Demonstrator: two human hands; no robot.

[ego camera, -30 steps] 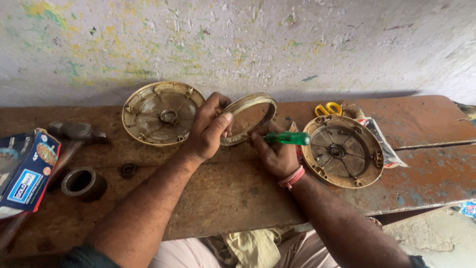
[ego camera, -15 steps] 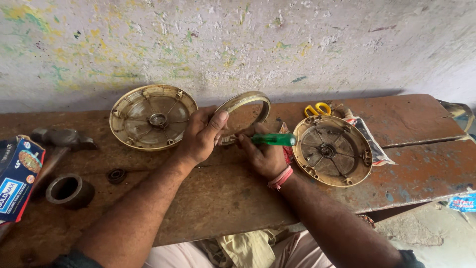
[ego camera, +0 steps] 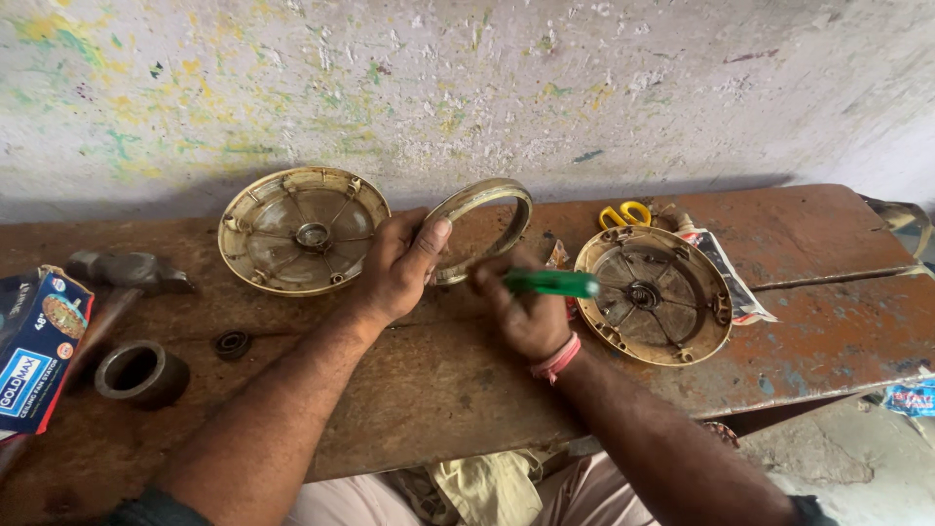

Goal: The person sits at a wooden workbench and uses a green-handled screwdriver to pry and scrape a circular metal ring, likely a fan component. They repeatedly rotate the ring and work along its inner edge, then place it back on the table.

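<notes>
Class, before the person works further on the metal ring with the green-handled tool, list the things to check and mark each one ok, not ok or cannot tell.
1. Left hand holds the metal ring upright on the wooden bench: ok.
2. Right hand grips the green-handled tool: ok.
3. Tool tip seated against the ring: cannot tell, the hand hides it.
4. Two round fan covers, left and right, lie clear of the ring: ok.
5. Hammer and bearing out of the way at the left: ok.
</notes>
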